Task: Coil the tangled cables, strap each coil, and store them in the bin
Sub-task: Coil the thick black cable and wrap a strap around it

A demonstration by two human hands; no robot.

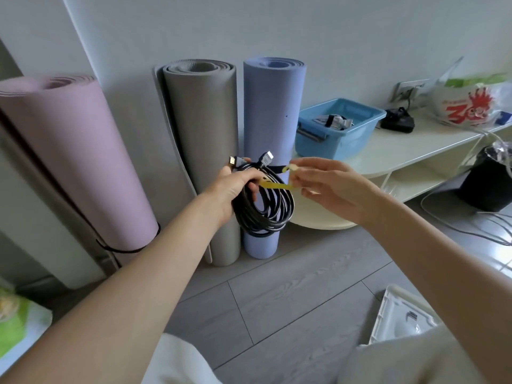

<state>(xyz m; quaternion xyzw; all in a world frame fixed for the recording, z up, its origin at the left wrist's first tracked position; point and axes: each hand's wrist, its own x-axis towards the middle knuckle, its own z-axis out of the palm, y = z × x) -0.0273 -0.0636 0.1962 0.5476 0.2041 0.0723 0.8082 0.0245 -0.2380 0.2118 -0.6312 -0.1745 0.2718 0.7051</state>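
A coiled black cable (266, 209) with two plug ends at its top hangs in mid-air. My left hand (235, 187) grips the top of the coil, fingers curled round the strands. A yellow strap (274, 185) runs from under my left fingers across the coil. My right hand (324, 184) pinches the strap's free end just right of the coil. The blue bin (357, 134) stands on the white shelf behind, with some strapped items inside.
Three rolled mats, pink (74, 151), grey (207, 139) and lilac (273, 112), lean on the wall behind the coil. The white shelf (410, 151) also carries a black device (397, 121) and a plastic bag (471, 103). Loose white cables (471, 231) lie on the floor at right.
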